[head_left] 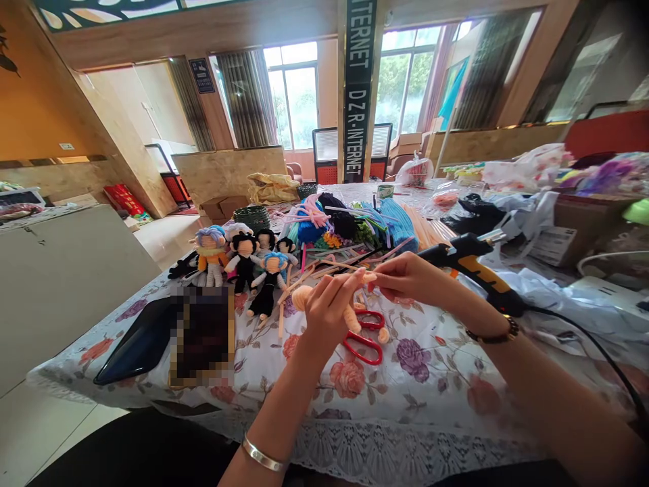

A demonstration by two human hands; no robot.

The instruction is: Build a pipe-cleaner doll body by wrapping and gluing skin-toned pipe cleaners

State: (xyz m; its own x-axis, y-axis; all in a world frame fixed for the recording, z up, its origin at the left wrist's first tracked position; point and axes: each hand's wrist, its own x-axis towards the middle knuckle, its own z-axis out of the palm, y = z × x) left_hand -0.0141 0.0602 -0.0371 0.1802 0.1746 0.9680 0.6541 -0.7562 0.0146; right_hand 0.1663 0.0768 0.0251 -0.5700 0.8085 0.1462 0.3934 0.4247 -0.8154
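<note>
A peach fuzzy doll body (301,297) is in my left hand (332,308), whose fingers are wrapped round it; its rounded end shows left of the hand and a limb hangs below. My right hand (400,277) pinches the small peach tip at the doll's upper right, close to my left fingertips. Red-handled scissors (366,346) lie on the flowered tablecloth (430,399) just under my hands. A small peach piece (384,335) rests beside the scissors. The black and yellow glue gun (469,264) is behind my right forearm.
Several finished dolls (245,260) stand at the left, behind a dark phone-like object (207,338) and a dark blue tray (134,341). Bundles of coloured fuzzy stems (395,220) lie at the back. White plastic bags (532,216) and a cardboard box (583,226) are at the right.
</note>
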